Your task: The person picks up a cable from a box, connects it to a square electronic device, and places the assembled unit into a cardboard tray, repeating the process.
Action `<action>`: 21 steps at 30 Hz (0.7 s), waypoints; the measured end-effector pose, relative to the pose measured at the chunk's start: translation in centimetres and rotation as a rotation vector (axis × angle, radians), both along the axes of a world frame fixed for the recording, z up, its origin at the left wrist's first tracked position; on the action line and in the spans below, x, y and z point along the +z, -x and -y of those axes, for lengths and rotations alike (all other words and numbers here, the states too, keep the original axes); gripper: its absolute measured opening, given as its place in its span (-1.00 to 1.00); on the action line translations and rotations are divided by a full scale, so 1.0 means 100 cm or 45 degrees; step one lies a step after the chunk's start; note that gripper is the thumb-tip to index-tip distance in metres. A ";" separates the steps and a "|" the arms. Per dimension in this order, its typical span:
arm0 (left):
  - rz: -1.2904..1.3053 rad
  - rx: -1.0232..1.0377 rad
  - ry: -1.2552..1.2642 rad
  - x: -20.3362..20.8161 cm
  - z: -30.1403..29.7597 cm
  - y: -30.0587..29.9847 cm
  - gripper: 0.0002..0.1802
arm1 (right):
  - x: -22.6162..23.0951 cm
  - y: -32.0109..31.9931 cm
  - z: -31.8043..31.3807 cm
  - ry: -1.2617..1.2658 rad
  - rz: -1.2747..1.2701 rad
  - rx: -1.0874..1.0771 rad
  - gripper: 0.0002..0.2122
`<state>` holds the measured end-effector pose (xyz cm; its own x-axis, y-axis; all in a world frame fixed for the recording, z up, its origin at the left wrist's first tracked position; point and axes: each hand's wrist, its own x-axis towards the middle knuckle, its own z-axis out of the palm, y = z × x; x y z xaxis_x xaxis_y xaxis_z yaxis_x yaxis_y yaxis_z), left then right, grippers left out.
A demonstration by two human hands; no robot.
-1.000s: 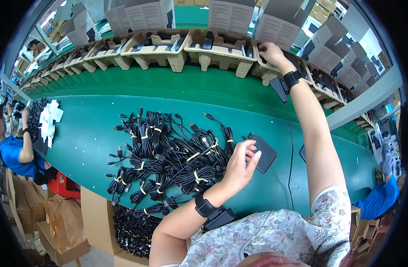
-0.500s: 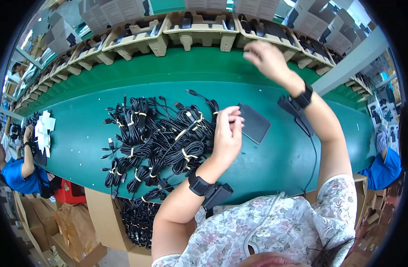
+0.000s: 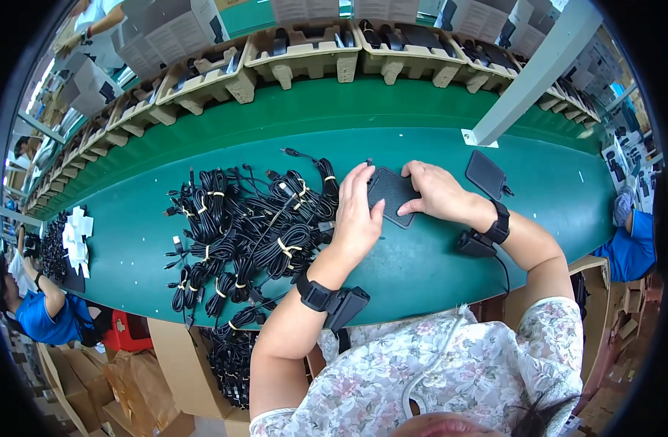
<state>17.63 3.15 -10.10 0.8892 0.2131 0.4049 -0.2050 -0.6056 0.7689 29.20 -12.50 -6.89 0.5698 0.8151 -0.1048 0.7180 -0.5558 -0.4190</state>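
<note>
A dark, flat, mesh-faced rectangular pad [image 3: 392,195] lies on the green bench between my hands, its edges partly covered by them. My left hand [image 3: 357,218] is at the pad's left edge with fingers stretched out, thumb apart. At the right edge, my right hand [image 3: 442,193] has its thumb and fingers spread on either side of the pad's corner. I see nothing lifted in either hand. A second dark flat pad [image 3: 485,173] with a small plug-like end lies beyond my right wrist. Left of my left hand spreads a pile of black cables [image 3: 254,226] tied in bundles.
Moulded brown trays [image 3: 302,54] holding dark parts line the bench's far side. A grey post [image 3: 534,80] stands at the far right. More cables fill a carton [image 3: 181,364] below the front edge. People in blue work at left [image 3: 53,317] and right [image 3: 633,244].
My right hand has come back from the trays down to the mesh pad's right side. The second pad now shows beyond my right wrist. My left hand stays beside the mesh pad.
</note>
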 end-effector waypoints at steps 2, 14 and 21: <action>-0.009 -0.022 -0.047 0.002 0.001 0.002 -0.34 | -0.001 0.002 0.002 -0.040 -0.004 -0.021 -0.40; -0.242 -0.164 -0.631 0.018 -0.002 0.007 -0.12 | -0.006 0.010 0.027 -0.288 -0.045 0.107 -0.52; -0.401 -0.111 -0.678 0.031 0.007 0.011 -0.12 | 0.000 0.020 0.026 -0.343 -0.174 0.041 -0.49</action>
